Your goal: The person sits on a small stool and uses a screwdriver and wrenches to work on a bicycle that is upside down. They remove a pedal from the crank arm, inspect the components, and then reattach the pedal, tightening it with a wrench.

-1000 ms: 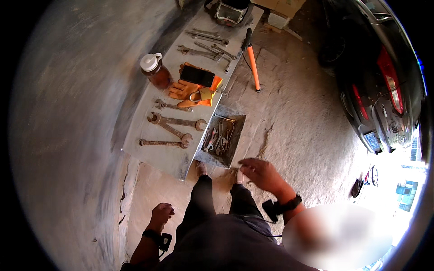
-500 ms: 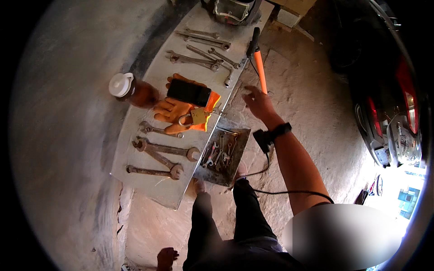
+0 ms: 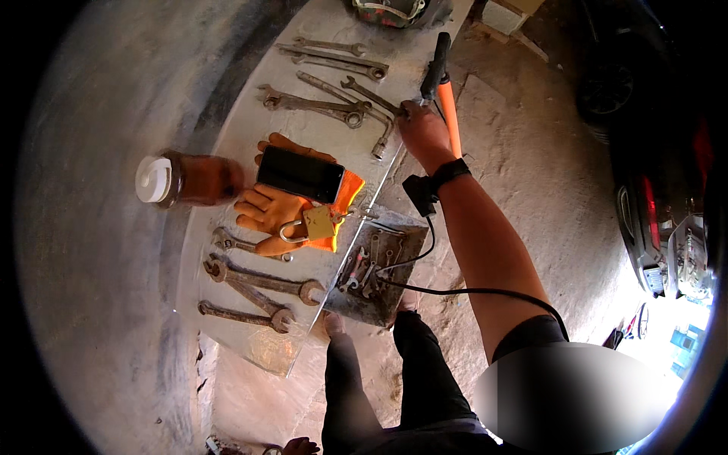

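Near the table's right edge, my right hand has its fingers closed on the end of a rusty open-ended wrench. An L-shaped socket wrench lies just below it, among other spanners. Further down, a black phone and a brass padlock rest on orange gloves. Larger wrenches lie at the near end. My left hand is low at the bottom edge, partly cut off, fingers loosely bent and apart with nothing visible in them.
A lidded brown jar stands left of the gloves. An orange-and-black pump is upright beside the table. A metal tray of small tools sits below the edge. A dark bag is at the far end, a car at right.
My right hand has moved up and forward to the upper spanners and closed on one. My left hand has dropped toward the bottom edge. The view has shifted with my head.
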`<state>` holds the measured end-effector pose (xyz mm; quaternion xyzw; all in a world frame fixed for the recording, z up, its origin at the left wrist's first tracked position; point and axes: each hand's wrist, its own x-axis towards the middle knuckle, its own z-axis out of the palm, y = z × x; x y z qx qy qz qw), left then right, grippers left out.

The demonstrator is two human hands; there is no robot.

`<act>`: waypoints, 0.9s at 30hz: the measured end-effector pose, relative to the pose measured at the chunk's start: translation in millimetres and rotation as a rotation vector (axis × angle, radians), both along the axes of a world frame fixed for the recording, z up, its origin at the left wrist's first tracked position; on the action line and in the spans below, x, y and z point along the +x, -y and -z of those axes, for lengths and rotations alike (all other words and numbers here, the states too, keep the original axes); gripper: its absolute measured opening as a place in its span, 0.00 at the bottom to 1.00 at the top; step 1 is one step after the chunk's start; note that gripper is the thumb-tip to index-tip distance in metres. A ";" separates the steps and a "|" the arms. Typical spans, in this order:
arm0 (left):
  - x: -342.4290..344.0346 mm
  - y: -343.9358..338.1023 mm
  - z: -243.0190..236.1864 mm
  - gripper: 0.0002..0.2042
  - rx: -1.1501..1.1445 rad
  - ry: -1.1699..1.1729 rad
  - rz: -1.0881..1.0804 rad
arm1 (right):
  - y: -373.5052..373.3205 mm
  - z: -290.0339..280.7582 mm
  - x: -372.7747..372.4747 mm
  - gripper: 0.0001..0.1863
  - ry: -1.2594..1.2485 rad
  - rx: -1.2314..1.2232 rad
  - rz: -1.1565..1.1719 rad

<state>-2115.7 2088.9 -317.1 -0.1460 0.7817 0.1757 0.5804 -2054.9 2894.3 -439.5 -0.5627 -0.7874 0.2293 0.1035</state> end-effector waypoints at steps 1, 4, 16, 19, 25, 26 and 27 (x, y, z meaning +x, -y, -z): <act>2.5 -0.2 0.4 0.08 0.001 -0.002 0.003 | -0.7 -6.2 -2.7 0.21 0.010 -0.035 0.013; 7.2 1.0 0.7 0.07 0.008 -0.015 0.020 | -2.0 -19.2 -8.1 0.18 0.024 -0.074 0.048; -8.2 -101.6 -42.4 0.15 0.037 -0.083 -0.042 | 102.0 -65.0 118.4 0.11 -0.882 -0.787 0.342; -20.3 -196.4 -57.3 0.13 0.277 -0.163 0.151 | 170.1 -114.9 170.4 0.09 -1.049 -0.939 0.387; 5.4 -416.9 -145.9 0.13 0.834 -0.111 0.364 | 263.6 -228.9 213.8 0.09 -1.289 -1.113 0.403; 19.4 -440.1 -163.1 0.13 0.916 -0.080 0.324 | 276.0 -240.4 217.9 0.09 -1.310 -1.094 0.388; 30.5 -458.9 -181.7 0.14 0.967 -0.053 0.356 | 285.3 -252.7 221.0 0.10 -1.338 -1.073 0.369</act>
